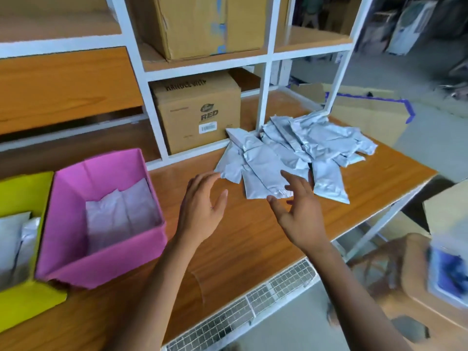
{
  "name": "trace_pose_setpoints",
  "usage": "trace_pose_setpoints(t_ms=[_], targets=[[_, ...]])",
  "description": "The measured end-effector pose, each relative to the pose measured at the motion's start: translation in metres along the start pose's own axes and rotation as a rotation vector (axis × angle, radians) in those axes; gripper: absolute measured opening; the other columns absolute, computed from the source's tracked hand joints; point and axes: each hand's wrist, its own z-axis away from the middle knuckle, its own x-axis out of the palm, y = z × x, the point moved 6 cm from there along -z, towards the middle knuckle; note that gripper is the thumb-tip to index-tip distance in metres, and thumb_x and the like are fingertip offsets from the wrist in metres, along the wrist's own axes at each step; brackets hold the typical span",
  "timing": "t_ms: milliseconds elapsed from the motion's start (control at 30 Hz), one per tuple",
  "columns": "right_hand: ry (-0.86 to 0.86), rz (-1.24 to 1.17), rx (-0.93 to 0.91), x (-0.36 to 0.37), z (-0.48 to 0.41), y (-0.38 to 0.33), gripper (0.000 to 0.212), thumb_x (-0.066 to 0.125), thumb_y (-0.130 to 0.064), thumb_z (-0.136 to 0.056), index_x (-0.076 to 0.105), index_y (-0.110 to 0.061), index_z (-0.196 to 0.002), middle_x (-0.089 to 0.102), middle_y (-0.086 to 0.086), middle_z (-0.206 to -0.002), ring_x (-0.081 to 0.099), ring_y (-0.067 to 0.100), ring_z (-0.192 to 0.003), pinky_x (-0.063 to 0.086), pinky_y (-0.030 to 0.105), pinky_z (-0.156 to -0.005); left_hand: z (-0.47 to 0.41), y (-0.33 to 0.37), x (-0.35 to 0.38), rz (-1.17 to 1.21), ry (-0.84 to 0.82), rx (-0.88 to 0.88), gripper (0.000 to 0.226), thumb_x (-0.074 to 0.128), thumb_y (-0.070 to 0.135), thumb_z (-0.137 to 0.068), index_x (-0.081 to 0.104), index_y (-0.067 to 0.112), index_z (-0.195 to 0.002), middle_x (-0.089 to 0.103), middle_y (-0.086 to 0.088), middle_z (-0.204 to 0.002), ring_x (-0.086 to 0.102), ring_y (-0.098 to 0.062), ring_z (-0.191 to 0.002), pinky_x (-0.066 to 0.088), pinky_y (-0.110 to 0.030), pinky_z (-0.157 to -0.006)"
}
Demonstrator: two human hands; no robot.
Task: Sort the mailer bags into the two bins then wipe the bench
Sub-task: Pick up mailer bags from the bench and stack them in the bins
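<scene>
Left hand (202, 211) and right hand (300, 216) low over bench (253, 262), apart. Both grips open, fingers spread, holding nothing. Pink bin (101, 264) and yellow bin (30, 305) at left, bags already inside each. Step in hand: sorting; wipe not yet begun. Right fingertips at near end of nearest mailer bag (263, 171); touching or just above, blur hides it. Bag's long axis runs near-to-far, far end leaning left. Next move probably calls for pinching near edge, lifting clear of pile (316, 140) fanned at foot of shelf post (263, 97).
</scene>
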Motion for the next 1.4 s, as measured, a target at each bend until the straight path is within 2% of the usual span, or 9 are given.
trace_pose_setpoints(t_ms=[433,633,767,933,1000,1067,1167,1233,1400], targets=[[-0.219,0.199,0.078,0.071,-0.158,0.140,0.054,0.064,-0.035,-0.089,0.051,-0.012,-0.136,0.053,0.011,-0.135,0.051,0.029,-0.122,0.046,0.038,-0.097,-0.152,-0.095,0.161,-0.056,-0.084,-0.293,0.030,0.057,0.016,-0.088,0.061,0.011,-0.118,0.062,-0.006,-0.119,0.054,-0.024,-0.115,0.046,-0.035,-0.095],[-0.362,0.331,0.020,0.134,-0.202,0.184,0.058,0.062,-0.051,-0.086,0.058,-0.013,-0.130,0.054,0.009,-0.135,0.050,0.030,-0.121,0.044,0.039,-0.099,-0.188,-0.128,0.219,-0.144,-0.179,-0.413,0.033,0.055,0.010,-0.091,0.057,0.008,-0.123,0.054,-0.009,-0.130,0.047,-0.026,-0.124,0.042,-0.035,-0.100],[-0.399,0.461,-0.039,0.161,-0.197,0.208,0.066,0.042,-0.065,-0.085,0.058,-0.018,-0.130,0.053,0.009,-0.140,0.049,0.033,-0.125,0.040,0.046,-0.102,-0.199,-0.138,0.242,-0.142,-0.201,-0.450,0.036,0.053,0.012,-0.090,0.054,0.005,-0.125,0.053,-0.012,-0.130,0.047,-0.029,-0.124,0.041,-0.035,-0.098],[-0.393,0.414,-0.037,0.168,-0.185,0.220,0.051,0.035,-0.050,-0.098,0.049,-0.024,-0.139,0.042,0.005,-0.151,0.038,0.028,-0.137,0.033,0.046,-0.109,-0.215,-0.144,0.263,-0.159,-0.243,-0.497,0.079,0.068,0.028,-0.081,0.027,0.016,-0.148,0.037,-0.010,-0.149,0.036,-0.029,-0.135,0.036,-0.045,-0.109],[-0.362,0.330,-0.012,0.165,-0.187,0.221,0.049,0.033,-0.045,-0.097,0.056,-0.022,-0.134,0.048,0.006,-0.146,0.043,0.028,-0.133,0.036,0.043,-0.107,-0.223,-0.151,0.270,-0.177,-0.324,-0.464,0.089,0.071,0.034,-0.073,0.023,0.026,-0.148,0.035,-0.005,-0.151,0.037,-0.028,-0.135,0.038,-0.047,-0.107],[-0.336,0.255,0.013,0.163,-0.189,0.223,0.047,0.035,-0.042,-0.096,0.060,-0.022,-0.130,0.053,0.006,-0.142,0.047,0.027,-0.129,0.040,0.041,-0.104,-0.228,-0.150,0.272,-0.154,-0.413,-0.465,0.073,0.068,0.023,-0.077,0.037,0.024,-0.143,0.044,-0.006,-0.144,0.043,-0.029,-0.130,0.039,-0.041,-0.106],[-0.296,0.123,0.063,0.158,-0.194,0.224,0.041,0.038,-0.036,-0.098,0.063,-0.023,-0.127,0.057,0.003,-0.137,0.050,0.025,-0.127,0.043,0.038,-0.103,-0.237,-0.137,0.254,-0.201,-0.392,-0.390,0.042,0.062,0.013,-0.077,0.058,0.019,-0.118,0.063,-0.013,-0.106,0.058,-0.032,-0.100,0.049,-0.042,-0.086],[-0.239,-0.040,0.165,0.150,-0.199,0.223,0.040,0.041,-0.035,-0.097,0.065,-0.019,-0.125,0.062,0.004,-0.131,0.054,0.023,-0.123,0.042,0.032,-0.103,-0.239,-0.130,0.238,-0.236,-0.353,-0.355,0.038,0.062,0.012,-0.079,0.061,0.008,-0.117,0.061,-0.019,-0.107,0.056,-0.036,-0.101,0.047,-0.043,-0.085],[-0.019,-0.370,0.393,0.117,-0.205,0.197,0.042,0.041,-0.038,-0.100,0.060,-0.009,-0.077,0.064,0.005,-0.071,0.059,0.018,-0.070,0.041,0.032,-0.060,-0.232,-0.118,0.177,-0.260,-0.276,-0.288,0.058,0.066,0.028,-0.087,0.047,0.018,-0.140,0.053,-0.012,-0.120,0.050,-0.029,-0.116,0.044,-0.037,-0.089]])
